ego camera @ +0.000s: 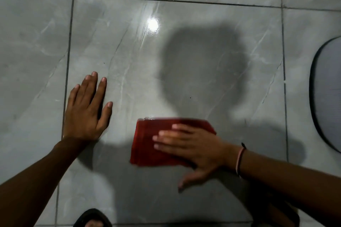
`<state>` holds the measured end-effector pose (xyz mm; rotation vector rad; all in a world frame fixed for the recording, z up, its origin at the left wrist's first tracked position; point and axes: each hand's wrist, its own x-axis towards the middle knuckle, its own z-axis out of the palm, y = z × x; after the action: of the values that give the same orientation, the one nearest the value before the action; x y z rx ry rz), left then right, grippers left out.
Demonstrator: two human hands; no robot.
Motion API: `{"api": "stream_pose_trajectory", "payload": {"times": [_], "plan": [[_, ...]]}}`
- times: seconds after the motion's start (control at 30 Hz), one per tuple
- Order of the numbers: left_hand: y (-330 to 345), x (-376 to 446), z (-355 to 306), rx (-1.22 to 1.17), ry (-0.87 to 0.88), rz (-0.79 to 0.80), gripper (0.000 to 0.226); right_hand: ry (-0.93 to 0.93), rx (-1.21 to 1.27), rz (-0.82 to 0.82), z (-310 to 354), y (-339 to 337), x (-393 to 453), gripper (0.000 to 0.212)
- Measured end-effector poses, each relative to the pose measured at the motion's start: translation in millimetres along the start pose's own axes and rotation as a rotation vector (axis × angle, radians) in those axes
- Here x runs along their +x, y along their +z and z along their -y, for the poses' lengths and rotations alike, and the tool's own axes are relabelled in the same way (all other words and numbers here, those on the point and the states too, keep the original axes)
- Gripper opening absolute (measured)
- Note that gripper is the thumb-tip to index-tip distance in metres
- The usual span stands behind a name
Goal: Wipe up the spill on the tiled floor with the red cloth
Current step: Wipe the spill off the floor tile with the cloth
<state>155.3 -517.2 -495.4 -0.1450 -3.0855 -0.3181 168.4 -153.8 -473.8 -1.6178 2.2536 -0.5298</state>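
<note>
A folded red cloth (147,142) lies flat on the grey marbled tiled floor (184,14), near the lower middle of the head view. My right hand (191,147) presses flat on the cloth's right half, fingers pointing left, thumb spread out on the tile below. The cloth looks blurred from motion. My left hand (86,108) rests palm down on the bare tile to the left, fingers spread, holding nothing. A small wet glint (149,117) shows at the cloth's far edge. I cannot make out a clear spill outline elsewhere.
A bright lamp reflection (152,25) shines on the tile beyond the cloth, next to a large head shadow. A dark-rimmed grey oval object (326,97) lies at the right edge. A sandalled foot (92,219) shows at the bottom edge.
</note>
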Motion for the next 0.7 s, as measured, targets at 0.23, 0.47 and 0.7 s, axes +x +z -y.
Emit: {"api": "stream_pose_trajectory", "payload": {"times": [0.23, 0.47, 0.7], "plan": [[3, 0, 2, 0.009, 0.015, -0.009, 0.070, 0.671, -0.199, -0.115, -145, -91, 41, 0.098], [3, -1, 2, 0.017, 0.019, -0.016, 0.070, 1.004, -0.012, -0.270, -159, -104, 70, 0.105], [2, 0, 1, 0.022, 0.011, -0.003, 0.070, 0.411, -0.046, -0.053, 22, 2, 27, 0.125]]}}
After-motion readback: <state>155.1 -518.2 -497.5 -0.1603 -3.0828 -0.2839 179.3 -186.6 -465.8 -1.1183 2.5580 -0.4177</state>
